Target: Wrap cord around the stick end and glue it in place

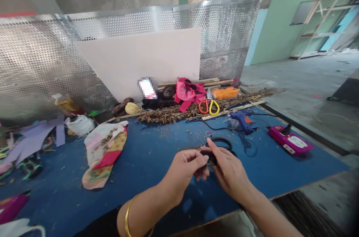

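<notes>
1. Your left hand [186, 166] is curled in, with thumb and fingertips pinched on the black scissors [221, 142]. Your right hand [231, 173] closes on them from the other side.
2. The scissors sit just above the blue table [157, 154], near its front edge, with the handle loops pointing away from you.
3. Hold both grips close together and low over the table. Whether the blades face your fingers is hidden.
4. Count: two pairs of scissors, the black one and an orange-and-yellow pair [209, 106]; one glue gun [241, 120]; one pink power strip [290, 139].
</notes>
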The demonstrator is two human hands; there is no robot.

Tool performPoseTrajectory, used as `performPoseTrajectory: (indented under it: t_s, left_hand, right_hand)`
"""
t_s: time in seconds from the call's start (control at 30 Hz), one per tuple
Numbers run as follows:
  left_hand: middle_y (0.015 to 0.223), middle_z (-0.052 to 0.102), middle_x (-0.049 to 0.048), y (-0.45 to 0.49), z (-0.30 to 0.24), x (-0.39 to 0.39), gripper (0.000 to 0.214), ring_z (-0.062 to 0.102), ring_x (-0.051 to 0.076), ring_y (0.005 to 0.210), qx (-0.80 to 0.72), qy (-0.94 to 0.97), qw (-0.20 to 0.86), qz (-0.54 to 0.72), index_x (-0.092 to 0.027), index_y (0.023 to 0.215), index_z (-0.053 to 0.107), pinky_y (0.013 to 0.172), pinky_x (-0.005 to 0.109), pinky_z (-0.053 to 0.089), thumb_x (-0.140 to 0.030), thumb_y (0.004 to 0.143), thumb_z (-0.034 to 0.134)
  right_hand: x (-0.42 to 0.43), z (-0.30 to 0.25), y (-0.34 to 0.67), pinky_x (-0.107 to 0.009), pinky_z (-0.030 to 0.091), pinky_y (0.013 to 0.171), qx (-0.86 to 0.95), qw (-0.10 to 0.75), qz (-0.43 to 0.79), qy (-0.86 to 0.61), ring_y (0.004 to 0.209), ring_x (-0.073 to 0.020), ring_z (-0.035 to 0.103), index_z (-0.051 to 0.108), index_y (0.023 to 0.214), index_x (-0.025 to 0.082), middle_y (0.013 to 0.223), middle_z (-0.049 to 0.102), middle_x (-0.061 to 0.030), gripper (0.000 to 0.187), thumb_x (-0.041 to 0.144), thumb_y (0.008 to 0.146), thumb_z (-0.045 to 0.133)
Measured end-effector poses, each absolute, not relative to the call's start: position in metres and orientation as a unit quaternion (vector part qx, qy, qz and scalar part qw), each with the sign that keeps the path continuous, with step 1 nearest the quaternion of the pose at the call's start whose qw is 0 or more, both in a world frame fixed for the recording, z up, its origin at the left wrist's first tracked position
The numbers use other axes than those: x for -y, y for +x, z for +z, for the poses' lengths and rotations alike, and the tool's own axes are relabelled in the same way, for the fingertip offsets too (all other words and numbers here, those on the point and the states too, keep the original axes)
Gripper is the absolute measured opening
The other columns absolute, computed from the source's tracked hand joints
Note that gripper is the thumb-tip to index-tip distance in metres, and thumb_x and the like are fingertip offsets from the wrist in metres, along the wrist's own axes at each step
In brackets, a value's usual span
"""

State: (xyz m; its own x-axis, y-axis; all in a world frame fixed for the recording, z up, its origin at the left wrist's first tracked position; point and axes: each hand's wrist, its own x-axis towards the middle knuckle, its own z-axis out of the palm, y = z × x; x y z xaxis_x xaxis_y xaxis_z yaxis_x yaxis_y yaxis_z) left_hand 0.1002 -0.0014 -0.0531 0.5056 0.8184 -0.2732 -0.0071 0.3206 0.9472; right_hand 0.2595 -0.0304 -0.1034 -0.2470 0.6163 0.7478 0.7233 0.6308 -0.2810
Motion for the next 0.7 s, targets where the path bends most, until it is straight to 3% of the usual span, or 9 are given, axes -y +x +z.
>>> performPoseTrajectory:
  t_s: [0.17, 0.27, 0.43, 0.53, 0.7]
  left_hand:
    - [0.057, 0.06, 0.0, 0.092, -0.051, -0.001, 0.037, 0.046, 0.007, 0.045, -0.422, 0.486, 0.715, 0.273, -0.014, 0.064, 0.057, 0.047, 0.021, 0.03, -0.049, 0.074, 0.066]
    - [0.068, 0.063, 0.0019, 0.087, -0.045, -0.004, 0.038, 0.052, 0.009, 0.057, -0.418, 0.512, 0.676, 0.326, -0.013, 0.075, 0.063, 0.054, 0.021, 0.037, -0.051, 0.075, 0.065]
    - [0.086, 0.064, 0.0041, 0.079, -0.051, -0.013, 0.048, 0.058, 0.016, 0.081, -0.457, 0.552, 0.62, 0.319, -0.013, 0.091, 0.063, 0.07, 0.026, 0.046, -0.035, 0.054, 0.084]
    - [0.08, 0.064, 0.0036, 0.079, -0.062, -0.015, 0.054, 0.058, 0.013, 0.067, -0.436, 0.516, 0.684, 0.275, -0.011, 0.097, 0.063, 0.062, 0.026, 0.047, -0.039, 0.056, 0.083]
    - [0.064, 0.063, -0.0007, 0.084, -0.073, -0.012, 0.042, 0.055, 0.01, 0.049, -0.411, 0.488, 0.71, 0.299, -0.012, 0.091, 0.063, 0.047, 0.022, 0.041, -0.034, 0.06, 0.08]
  right_hand:
    - [0.036, -0.104, 0.254, -0.034, 0.055, 0.085, 0.8, 0.431, 0.005, -0.418, 0.098, -0.0193, 0.067, 0.01, 0.152, 0.017, 0.105, 0.071, -0.0109, 0.066, 0.012, 0.092, 0.038]
    - [0.04, -0.108, 0.251, -0.031, 0.055, 0.079, 0.775, 0.426, 0.101, -0.457, 0.092, -0.0188, 0.067, 0.013, 0.151, 0.02, 0.103, 0.071, -0.009, 0.063, 0.017, 0.094, 0.039]
    - [0.044, -0.109, 0.248, -0.025, 0.05, 0.062, 0.718, 0.396, 0.255, -0.512, 0.064, -0.0154, 0.062, 0.015, 0.15, 0.018, 0.073, 0.065, 0.0001, 0.06, 0.025, 0.096, 0.038]
    - [0.043, -0.106, 0.245, -0.023, 0.043, 0.054, 0.725, 0.388, 0.26, -0.507, 0.055, -0.014, 0.054, 0.01, 0.151, 0.017, 0.063, 0.055, 0.0041, 0.062, 0.025, 0.095, 0.036]
    - [0.045, -0.107, 0.238, -0.024, 0.04, 0.051, 0.742, 0.379, 0.269, -0.483, 0.053, -0.0139, 0.05, 0.003, 0.152, 0.017, 0.061, 0.049, 0.0049, 0.065, 0.025, 0.096, 0.036]
